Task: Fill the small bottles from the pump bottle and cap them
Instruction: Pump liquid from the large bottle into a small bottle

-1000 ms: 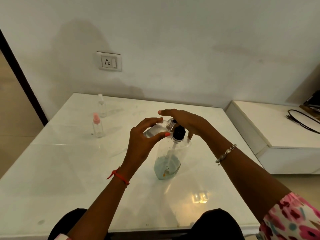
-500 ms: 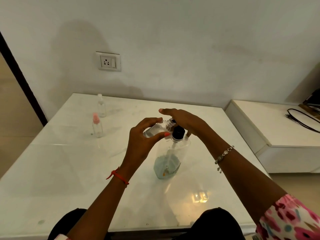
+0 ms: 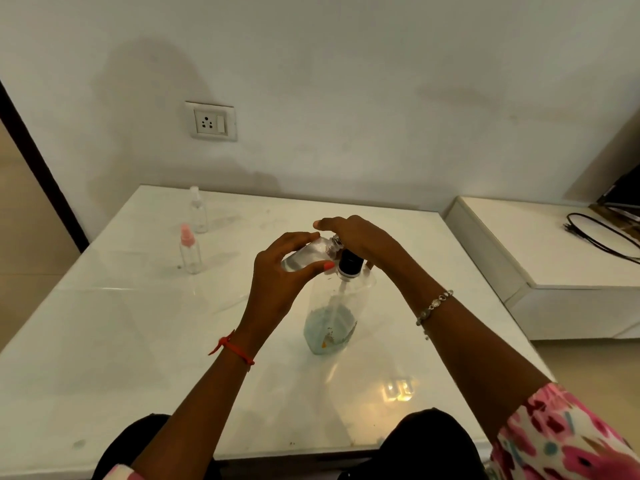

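At frame centre, left grip (image 3: 277, 277) holds the tilted small clear bottle (image 3: 303, 257); flat right grip (image 3: 362, 237) should press the tall clear pump bottle (image 3: 330, 327) slowly.

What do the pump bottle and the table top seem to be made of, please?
The pump bottle: probably clear plastic; its tube and bluish liquid show through. The table top: polished white stone or glass, uncertain which; it mirrors light.

Three small bottles (image 3: 194, 211) (image 3: 189, 252) (image 3: 304, 257) — one pump bottle (image 3: 330, 329)

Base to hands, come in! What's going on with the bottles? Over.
Left hand grips small bottle, tilted. Right hand presses on pump bottle. Pink-topped bottle, white-topped bottle stand aside.
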